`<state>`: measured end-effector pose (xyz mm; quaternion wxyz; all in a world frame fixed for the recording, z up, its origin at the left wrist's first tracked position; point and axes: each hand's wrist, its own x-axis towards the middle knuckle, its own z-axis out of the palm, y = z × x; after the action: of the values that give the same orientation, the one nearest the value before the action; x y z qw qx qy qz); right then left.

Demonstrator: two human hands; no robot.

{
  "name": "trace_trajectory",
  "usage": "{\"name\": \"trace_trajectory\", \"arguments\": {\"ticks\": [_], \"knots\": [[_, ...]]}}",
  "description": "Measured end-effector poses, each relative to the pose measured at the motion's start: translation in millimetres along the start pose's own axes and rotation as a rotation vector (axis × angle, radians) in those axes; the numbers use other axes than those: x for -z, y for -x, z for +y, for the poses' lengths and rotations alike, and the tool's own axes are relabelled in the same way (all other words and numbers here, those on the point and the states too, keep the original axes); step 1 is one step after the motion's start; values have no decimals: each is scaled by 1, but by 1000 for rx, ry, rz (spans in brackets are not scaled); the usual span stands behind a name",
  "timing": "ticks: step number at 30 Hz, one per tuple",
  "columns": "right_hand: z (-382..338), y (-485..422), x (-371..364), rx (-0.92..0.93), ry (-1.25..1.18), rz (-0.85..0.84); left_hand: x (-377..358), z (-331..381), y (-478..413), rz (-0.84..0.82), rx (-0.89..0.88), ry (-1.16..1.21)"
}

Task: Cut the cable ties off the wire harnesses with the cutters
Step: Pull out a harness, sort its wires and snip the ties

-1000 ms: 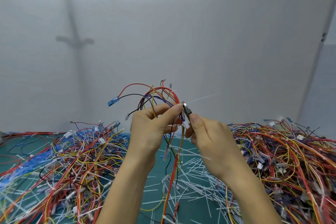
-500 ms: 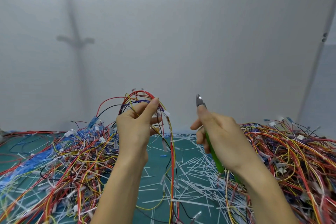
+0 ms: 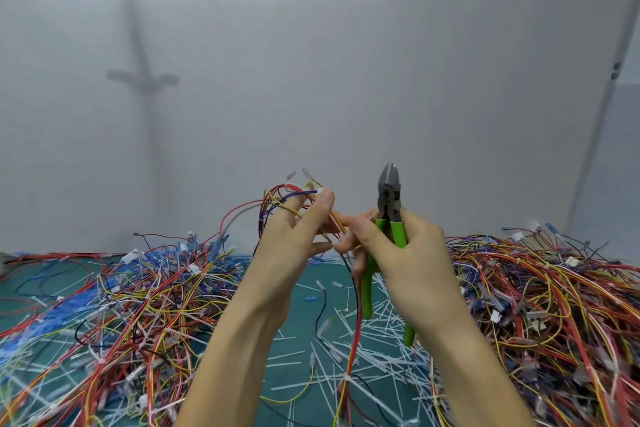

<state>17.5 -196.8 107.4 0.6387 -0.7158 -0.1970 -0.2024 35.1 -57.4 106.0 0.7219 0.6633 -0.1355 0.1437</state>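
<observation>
Head view: a green table mat [image 3: 301,322] carries a left heap [image 3: 121,305] and a right heap [image 3: 554,305] of wire harnesses, with cut cable ties [image 3: 377,340] scattered between them. Above the mat, the left hand [image 3: 294,243] pinches a raised harness [image 3: 287,196]. The right hand [image 3: 412,253], just beside it, grips the green-handled cutters [image 3: 389,198], blades upright and nearly closed, clear of the wires.

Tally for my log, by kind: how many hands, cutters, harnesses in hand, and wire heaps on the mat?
Hands: 2, left hand and right hand
Cutters: 1
Held harness: 1
Wire heaps: 2, left heap and right heap
Total: 6
</observation>
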Motion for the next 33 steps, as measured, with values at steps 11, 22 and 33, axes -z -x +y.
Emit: {"name": "trace_trajectory", "arguments": {"ticks": [11,22,33], "knots": [[0,-3,8,-81,-315,180,-2,-3,4,-143,-74,93],[-7,-3,25,-254,-299,-44,-4,2,3,-1,-115,111],[7,-2,20,-144,466,-232,-1,-1,2,195,-81,115]]}}
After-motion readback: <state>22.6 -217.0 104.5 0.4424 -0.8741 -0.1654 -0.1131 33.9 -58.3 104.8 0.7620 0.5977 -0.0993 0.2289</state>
